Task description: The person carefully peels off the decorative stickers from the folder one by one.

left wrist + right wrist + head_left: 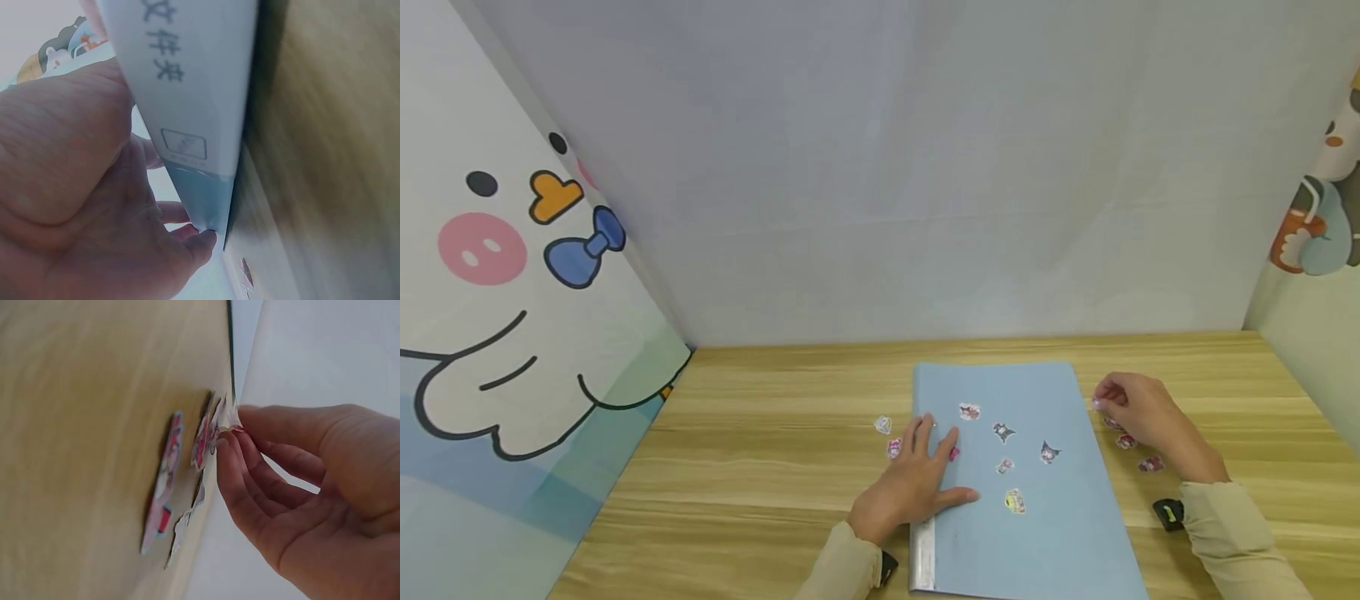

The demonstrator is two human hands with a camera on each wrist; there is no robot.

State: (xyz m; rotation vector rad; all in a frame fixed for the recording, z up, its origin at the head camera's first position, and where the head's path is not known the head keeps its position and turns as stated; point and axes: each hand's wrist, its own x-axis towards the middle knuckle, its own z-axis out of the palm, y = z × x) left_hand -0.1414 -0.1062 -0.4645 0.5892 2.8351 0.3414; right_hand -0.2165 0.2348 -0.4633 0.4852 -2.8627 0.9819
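Note:
A light blue file folder (1037,550) lies flat on the wooden table, its spine at the left; printed characters mark that spine (169,69) in the left wrist view. Several small cartoon stickers, one of them a yellow sticker (1015,501), are scattered over the cover. My left hand (910,483) rests across the folder's left edge with fingers spread, partly covering a pink sticker (954,454). Just beyond the right edge, my right hand (1146,414) pinches a small pinkish sticker (231,419) between thumb and fingertips. Other stickers (1125,442) lie under and beside that hand.
Left of the folder, a pale sticker (883,425) and a pink sticker (893,448) lie on the table (737,467). A pale cloth backdrop (925,208) stands behind the table, with cartoon-printed sheets at both sides.

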